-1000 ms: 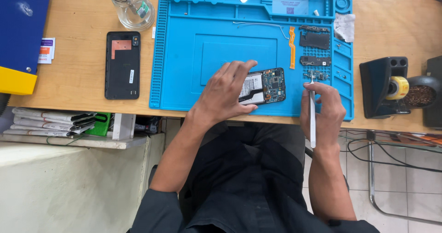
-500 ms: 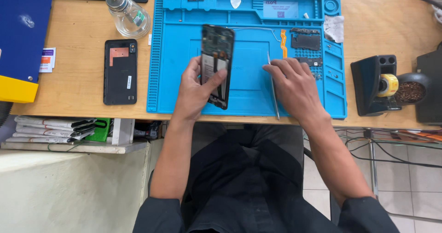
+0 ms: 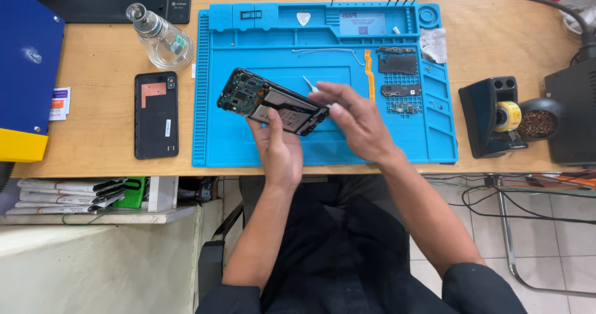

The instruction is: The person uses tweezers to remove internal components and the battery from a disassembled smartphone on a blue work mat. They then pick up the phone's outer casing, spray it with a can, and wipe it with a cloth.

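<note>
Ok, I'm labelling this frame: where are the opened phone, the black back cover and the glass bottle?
opened phone [image 3: 271,102], head view, exposed inner side.
black back cover [image 3: 156,115], head view, middle of its panel.
glass bottle [image 3: 164,41], head view, its clear body.

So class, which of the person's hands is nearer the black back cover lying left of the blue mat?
Left. The left hand holds the opened phone nearer the back cover; the right hand is farther right.

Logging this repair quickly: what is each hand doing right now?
Left hand: closed on the opened black smartphone with exposed circuit board.
Right hand: pinching slim metal tweezers at the phone's edge.
</note>
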